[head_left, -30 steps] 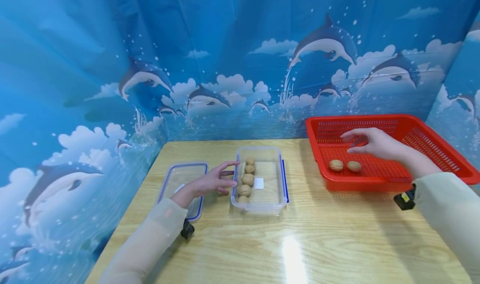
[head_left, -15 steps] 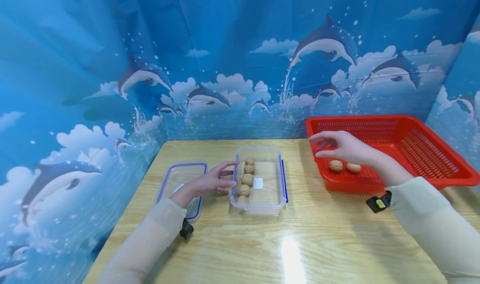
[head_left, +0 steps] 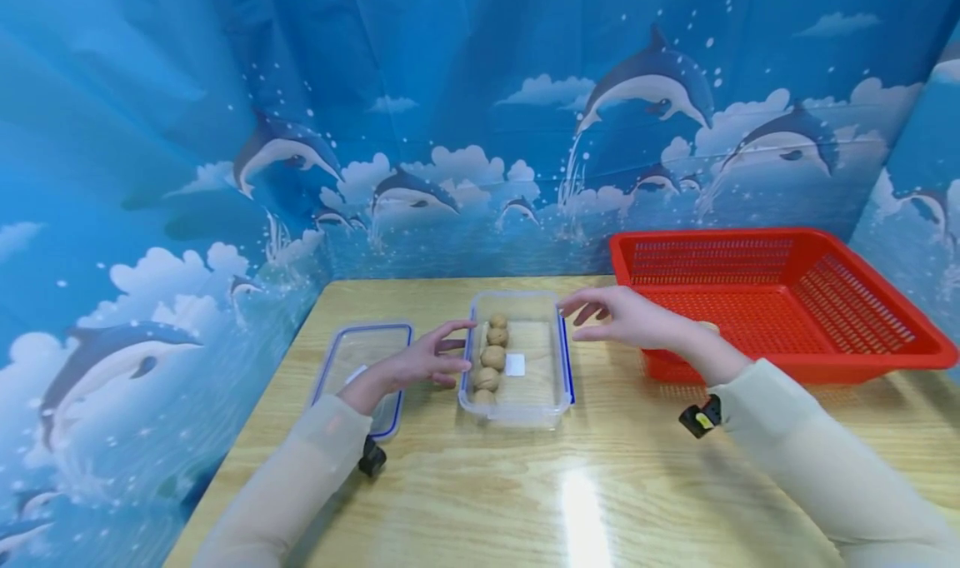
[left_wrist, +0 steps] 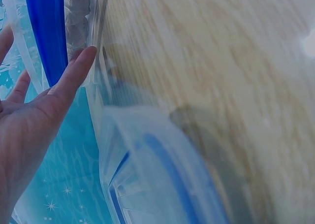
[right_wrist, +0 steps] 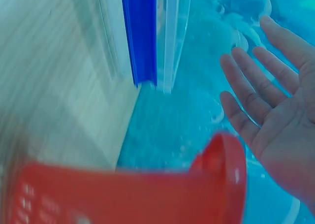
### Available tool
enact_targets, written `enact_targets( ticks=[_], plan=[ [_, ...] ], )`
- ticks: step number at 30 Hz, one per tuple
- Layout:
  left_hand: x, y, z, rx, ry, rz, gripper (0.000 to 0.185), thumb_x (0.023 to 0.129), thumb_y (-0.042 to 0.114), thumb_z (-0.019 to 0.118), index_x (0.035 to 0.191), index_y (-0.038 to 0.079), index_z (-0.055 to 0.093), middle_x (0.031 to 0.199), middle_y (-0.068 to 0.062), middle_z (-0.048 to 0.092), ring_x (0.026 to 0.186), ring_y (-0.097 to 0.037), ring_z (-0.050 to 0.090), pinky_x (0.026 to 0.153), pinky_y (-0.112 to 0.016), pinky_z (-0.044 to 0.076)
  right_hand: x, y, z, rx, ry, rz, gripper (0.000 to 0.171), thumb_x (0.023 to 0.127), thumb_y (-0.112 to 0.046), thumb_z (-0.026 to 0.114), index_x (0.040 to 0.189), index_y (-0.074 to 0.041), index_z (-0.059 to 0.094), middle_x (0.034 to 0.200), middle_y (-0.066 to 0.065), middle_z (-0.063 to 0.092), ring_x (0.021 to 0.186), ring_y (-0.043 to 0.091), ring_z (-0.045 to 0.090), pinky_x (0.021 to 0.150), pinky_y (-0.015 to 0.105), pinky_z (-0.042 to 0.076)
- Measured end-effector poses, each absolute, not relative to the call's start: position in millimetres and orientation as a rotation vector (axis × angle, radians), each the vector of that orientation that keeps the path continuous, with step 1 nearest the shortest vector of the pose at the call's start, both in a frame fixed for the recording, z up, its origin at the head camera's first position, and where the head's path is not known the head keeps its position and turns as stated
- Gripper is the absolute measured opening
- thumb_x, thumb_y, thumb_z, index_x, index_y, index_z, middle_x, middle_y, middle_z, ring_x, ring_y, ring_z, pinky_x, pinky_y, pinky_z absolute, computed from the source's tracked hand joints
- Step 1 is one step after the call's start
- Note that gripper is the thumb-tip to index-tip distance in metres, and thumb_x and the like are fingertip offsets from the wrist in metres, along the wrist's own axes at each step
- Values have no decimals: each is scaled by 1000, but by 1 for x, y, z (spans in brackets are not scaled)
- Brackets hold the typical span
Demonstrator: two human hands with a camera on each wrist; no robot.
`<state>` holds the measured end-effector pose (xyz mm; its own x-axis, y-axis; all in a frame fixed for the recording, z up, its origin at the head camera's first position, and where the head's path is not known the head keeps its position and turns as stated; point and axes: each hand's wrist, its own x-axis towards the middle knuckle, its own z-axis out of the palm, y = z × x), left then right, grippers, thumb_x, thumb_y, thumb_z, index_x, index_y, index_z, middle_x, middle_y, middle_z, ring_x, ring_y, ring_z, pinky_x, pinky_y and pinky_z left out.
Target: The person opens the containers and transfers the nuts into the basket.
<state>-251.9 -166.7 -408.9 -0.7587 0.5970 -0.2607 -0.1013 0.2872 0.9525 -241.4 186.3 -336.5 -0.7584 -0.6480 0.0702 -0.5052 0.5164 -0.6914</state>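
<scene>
A clear plastic container (head_left: 558, 360) with blue clips stands mid-table, with several walnuts (head_left: 492, 357) in a row along its left side. My left hand (head_left: 442, 353) rests against its left wall, fingers straight and holding nothing; the left wrist view shows the same fingers (left_wrist: 74, 71) by a blue clip (left_wrist: 47, 32). Over the container's right rim hovers my right hand (head_left: 600, 314), its palm empty and its fingers (right_wrist: 246, 91) spread. Behind my right wrist, a walnut (head_left: 709, 328) peeks out in the red basket (head_left: 780, 251).
The container's clear lid (head_left: 360, 360) with a blue rim lies flat under my left forearm. The red basket fills the table's back right. A blue dolphin-print curtain (head_left: 450, 93) closes off the back and sides. Bare wooden table (head_left: 585, 485) lies toward me.
My right hand has swung left, from above the red basket to the container's right rim, still empty. The left hand has stayed at the container's left wall.
</scene>
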Motion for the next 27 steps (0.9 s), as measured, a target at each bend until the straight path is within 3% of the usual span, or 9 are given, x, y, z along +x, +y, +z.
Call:
enact_targets(
  ticks=[6,10,13,16,19,23,27],
  plan=[
    [-253,-167,-409,427,1983,1514,68,97,9,58,155,18,23,155,-24,19,105,-16,54,75,-36,51,-242,159,-346,-1124,2472,-1046,44,89,-14,72,130,-6,58,120,8,64,103,23,63,91,52,48],
    [-253,-168,-408,420,1989,1512,67,98,9,58,154,20,24,155,-24,20,101,-19,56,76,-37,51,-241,143,-354,-1167,2414,-1012,43,90,-18,71,130,-6,59,121,8,64,103,22,63,90,48,49],
    [-253,-168,-409,418,1990,1512,67,97,9,58,154,20,24,155,-24,20,111,-25,54,78,-39,52,-240,132,-361,-1175,2381,-987,44,90,-20,72,129,-4,59,121,11,63,103,22,63,91,48,48],
    [-253,-167,-409,409,1992,1520,67,97,10,59,154,21,25,155,-23,20,129,-34,43,84,-42,52,-240,121,-367,-1189,2350,-992,43,89,-18,72,127,-1,60,120,14,63,103,24,63,92,50,47],
    [-253,-166,-410,397,1997,1528,67,96,10,60,153,22,27,155,-23,21,137,-37,33,86,-44,53,-239,111,-372,-1216,2315,-994,41,89,-13,72,127,0,60,121,15,63,102,25,64,91,50,47],
    [-253,-166,-410,398,1996,1534,67,96,8,59,153,22,27,155,-23,22,130,-32,42,82,-42,53,-240,101,-379,-1247,2271,-980,39,89,-10,71,126,0,61,120,12,64,101,22,64,90,47,49],
    [-253,-165,-411,410,1989,1532,68,97,7,59,154,21,25,154,-24,23,107,-22,54,77,-38,53,-240,93,-387,-1280,2240,-967,39,88,-11,73,123,0,63,118,11,65,99,21,65,89,42,50]
  ],
)
